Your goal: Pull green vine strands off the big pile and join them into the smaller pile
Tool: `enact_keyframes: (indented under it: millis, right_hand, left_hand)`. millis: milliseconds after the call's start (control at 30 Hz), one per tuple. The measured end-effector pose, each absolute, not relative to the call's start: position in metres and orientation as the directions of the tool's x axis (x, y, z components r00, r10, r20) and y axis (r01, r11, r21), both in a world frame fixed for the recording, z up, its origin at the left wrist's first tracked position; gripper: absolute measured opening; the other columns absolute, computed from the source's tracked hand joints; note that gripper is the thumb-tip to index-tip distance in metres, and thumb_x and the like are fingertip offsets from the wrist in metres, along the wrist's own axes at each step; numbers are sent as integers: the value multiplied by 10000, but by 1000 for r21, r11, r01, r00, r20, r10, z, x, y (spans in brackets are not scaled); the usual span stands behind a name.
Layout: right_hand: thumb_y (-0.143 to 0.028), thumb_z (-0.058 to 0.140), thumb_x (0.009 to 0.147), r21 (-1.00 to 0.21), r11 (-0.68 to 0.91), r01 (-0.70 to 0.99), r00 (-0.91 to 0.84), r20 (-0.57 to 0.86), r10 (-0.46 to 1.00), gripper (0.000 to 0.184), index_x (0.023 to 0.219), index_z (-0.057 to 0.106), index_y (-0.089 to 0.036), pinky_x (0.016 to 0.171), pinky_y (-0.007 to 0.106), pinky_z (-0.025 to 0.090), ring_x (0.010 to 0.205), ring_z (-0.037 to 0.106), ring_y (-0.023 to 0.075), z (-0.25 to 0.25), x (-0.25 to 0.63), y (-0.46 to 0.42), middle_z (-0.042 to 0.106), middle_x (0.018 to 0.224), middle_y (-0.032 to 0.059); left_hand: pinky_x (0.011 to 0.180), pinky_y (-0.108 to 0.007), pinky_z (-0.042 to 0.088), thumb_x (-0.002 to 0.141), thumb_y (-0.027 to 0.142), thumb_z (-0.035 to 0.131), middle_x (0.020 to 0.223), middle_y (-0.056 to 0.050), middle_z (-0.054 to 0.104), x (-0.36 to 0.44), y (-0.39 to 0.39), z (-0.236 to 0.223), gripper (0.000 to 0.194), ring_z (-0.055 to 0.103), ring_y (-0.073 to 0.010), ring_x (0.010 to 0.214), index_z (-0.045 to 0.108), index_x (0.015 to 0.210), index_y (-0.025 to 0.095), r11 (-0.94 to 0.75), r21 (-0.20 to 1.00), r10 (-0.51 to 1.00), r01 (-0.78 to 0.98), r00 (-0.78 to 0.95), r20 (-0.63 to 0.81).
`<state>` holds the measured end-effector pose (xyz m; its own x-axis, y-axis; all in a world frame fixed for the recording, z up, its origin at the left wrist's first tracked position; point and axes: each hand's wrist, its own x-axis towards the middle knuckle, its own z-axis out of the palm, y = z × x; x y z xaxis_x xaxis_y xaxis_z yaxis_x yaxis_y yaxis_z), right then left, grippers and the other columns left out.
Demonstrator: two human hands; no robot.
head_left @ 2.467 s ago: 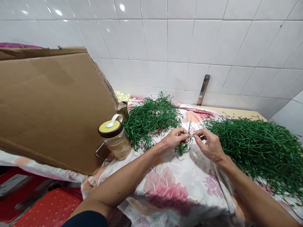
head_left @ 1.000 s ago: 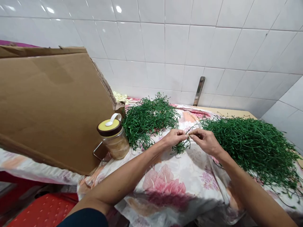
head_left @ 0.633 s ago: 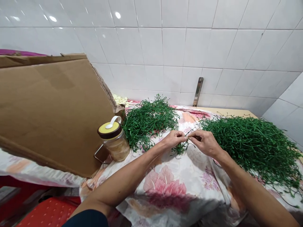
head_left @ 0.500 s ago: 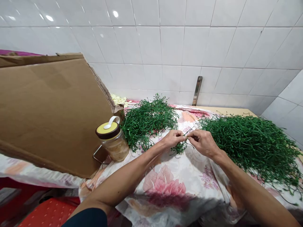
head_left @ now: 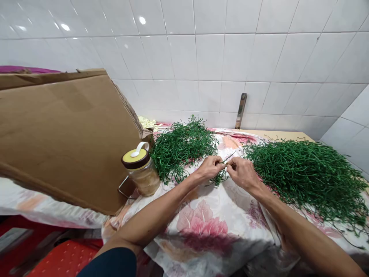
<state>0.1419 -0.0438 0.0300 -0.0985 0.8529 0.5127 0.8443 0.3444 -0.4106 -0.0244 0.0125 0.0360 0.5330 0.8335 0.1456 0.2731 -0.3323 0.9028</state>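
The person's left hand and right hand met above a floral cloth, with the fingertips of each pinched shut and the 2 hands almost touching. As far as the fingers showed, both held a thin green sprig, whose small, tangled tuft hung just below the grip while a fine tip stuck out beyond it.

The sprig looked very light, soft and springy. Its threadlike stems seemed likely to snag on one another and could be fragile, so the firmer stem right beside the fingertips looked a safer hold than the loose ends.

To the left of the grip lay a green heap of the same stems, and a larger green heap lay just to the right. Farther left stood a glass jar with a yellow-and-brown lid, beside a leaning cardboard sheet. Beyond the grip rose a white tiled wall, and a red plastic stool sat below and to the left.
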Motion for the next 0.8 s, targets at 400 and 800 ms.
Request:
enact_keyframes:
  millis: [400, 800]
  right_hand:
    - [-269, 581, 835, -539, 141, 831, 233, 566, 791, 169, 829, 731, -192, 739, 299, 477, 741, 684, 209, 38, 210, -17, 758, 819, 58]
    - [-108, 499, 837, -231, 205, 951, 55, 782, 621, 450, 1265, 627, -55, 1102, 517, 414, 1303, 509, 352, 48, 225, -21, 565, 1374, 243]
  left_hand:
    - [575, -250, 265, 756, 495, 696, 603, 37, 452, -24, 5, 43, 391, 373, -89, 580, 552, 650, 147, -232, 968, 883, 96, 439, 168]
    - [615, -234, 405, 593, 453, 887, 742, -64, 687, -25, 10, 37, 436, 545, -99, 626, 633, 705, 117, 157, 977, 892, -144, 446, -78]
